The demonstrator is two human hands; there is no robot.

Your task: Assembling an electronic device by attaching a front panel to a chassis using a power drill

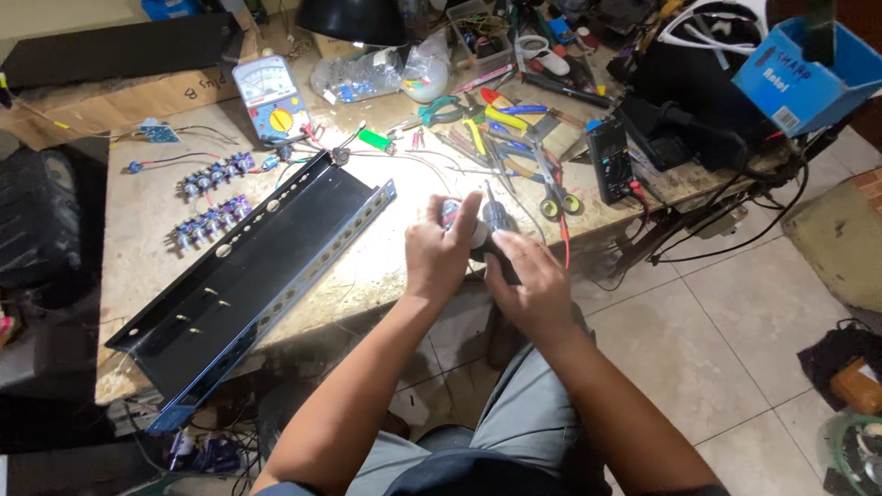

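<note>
My left hand [439, 253] grips a small round part [451, 211] with a dark end, held above the bench's front edge. My right hand [528, 287] is closed around the dark handle of a screwdriver [497, 219], whose shaft points up and away, close beside the small part. Both hands meet over the brightly lit patch of the worn workbench [147, 239]. A long black metal chassis panel [248, 276] with rows of holes lies diagonally on the bench to the left of my hands.
Two strips of knobbed potentiometer boards [209, 197] lie left of the panel. An analog multimeter [271, 96], a dark digital meter [610, 161], pliers and screwdrivers [501, 129] crowd the back. A blue box [808, 69] sits at right. Tiled floor [717, 340] lies below.
</note>
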